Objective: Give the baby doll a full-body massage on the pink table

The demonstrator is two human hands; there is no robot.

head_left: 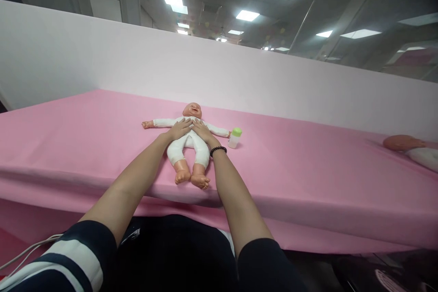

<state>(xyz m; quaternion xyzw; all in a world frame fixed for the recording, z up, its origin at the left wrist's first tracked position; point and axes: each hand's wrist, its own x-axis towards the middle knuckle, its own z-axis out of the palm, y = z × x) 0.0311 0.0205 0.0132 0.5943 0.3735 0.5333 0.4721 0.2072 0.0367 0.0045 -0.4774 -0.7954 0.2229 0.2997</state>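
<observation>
A baby doll [187, 146] in a white suit lies on its back on the pink-covered table [301, 173], head away from me and bare plastic feet toward me. My left hand [179, 129] rests flat on the doll's chest, and my right hand [202, 130] lies flat beside it, with a dark bead bracelet [218, 150] on that wrist. Neither hand grips anything. A small plastic baby bottle [234, 138] with a green cap stands just beyond the doll's outstretched arm, to the right of my right hand.
A second doll [409, 150] in white lies at the right edge of the view, partly cut off. A pale pink backdrop [205, 73] rises behind the table. A white cable [29, 253] runs along the lower left by my striped sleeve.
</observation>
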